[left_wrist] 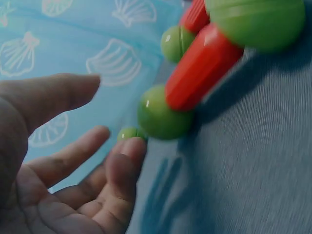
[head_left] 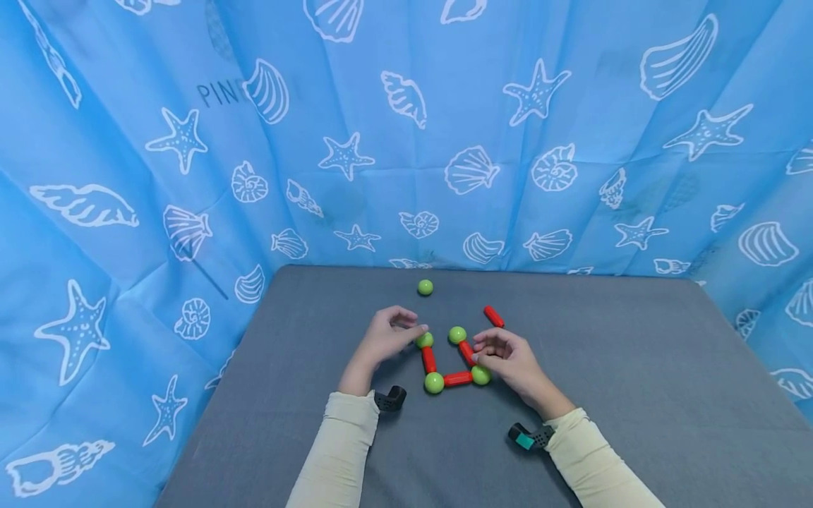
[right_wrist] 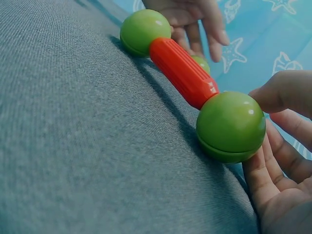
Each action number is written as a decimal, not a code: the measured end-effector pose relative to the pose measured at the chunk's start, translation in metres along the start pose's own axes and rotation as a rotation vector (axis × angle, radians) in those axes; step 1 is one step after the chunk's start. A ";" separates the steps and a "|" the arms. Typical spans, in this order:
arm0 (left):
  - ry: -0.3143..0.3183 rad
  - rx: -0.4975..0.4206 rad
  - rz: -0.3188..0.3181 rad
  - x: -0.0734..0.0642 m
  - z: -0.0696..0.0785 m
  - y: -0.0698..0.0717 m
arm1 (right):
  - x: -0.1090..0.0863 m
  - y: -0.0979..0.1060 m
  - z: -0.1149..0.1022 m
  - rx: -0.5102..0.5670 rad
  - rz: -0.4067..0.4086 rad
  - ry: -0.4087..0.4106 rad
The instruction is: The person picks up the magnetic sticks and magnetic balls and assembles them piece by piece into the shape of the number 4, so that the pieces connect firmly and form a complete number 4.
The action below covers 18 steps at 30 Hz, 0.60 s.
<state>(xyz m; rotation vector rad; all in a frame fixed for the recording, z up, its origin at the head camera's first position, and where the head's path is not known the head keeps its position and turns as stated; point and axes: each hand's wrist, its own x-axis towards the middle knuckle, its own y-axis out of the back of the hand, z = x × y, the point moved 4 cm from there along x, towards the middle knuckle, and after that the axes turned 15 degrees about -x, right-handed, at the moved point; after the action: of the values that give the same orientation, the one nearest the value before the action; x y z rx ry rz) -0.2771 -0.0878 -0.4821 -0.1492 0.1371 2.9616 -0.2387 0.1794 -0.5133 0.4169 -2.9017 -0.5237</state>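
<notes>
Three red rods and several green balls are joined in an open U on the table. My left hand (head_left: pixel 387 335) is beside the ball (left_wrist: pixel 163 112) at the end of the left rod (left_wrist: pixel 202 66). Its fingers are loosely bent and hold nothing. With thumb and fingers on both sides, my right hand (head_left: pixel 508 360) grips the ball (right_wrist: pixel 231 126) at the near right corner. That ball hides its fingertips in the right wrist view. The near rod (head_left: pixel 458 379) links this ball to the left corner ball (head_left: pixel 435 383). The right rod (head_left: pixel 467 353) leads to another ball (head_left: pixel 457 335).
A loose green ball (head_left: pixel 425 287) lies near the back edge of the grey table (head_left: pixel 305 317). One loose red rod (head_left: pixel 493 316) lies behind the right hand. Behind the table hangs a blue curtain (head_left: pixel 381 197) with shell prints.
</notes>
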 end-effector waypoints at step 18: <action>0.170 0.093 -0.086 -0.006 -0.011 -0.003 | 0.000 -0.004 -0.003 -0.087 -0.013 -0.020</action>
<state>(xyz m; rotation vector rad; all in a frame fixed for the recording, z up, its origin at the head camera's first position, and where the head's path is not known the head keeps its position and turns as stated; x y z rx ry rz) -0.2699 -0.0867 -0.4922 -0.3839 0.2821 2.8477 -0.2370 0.1752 -0.5122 0.4205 -2.8839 -0.6564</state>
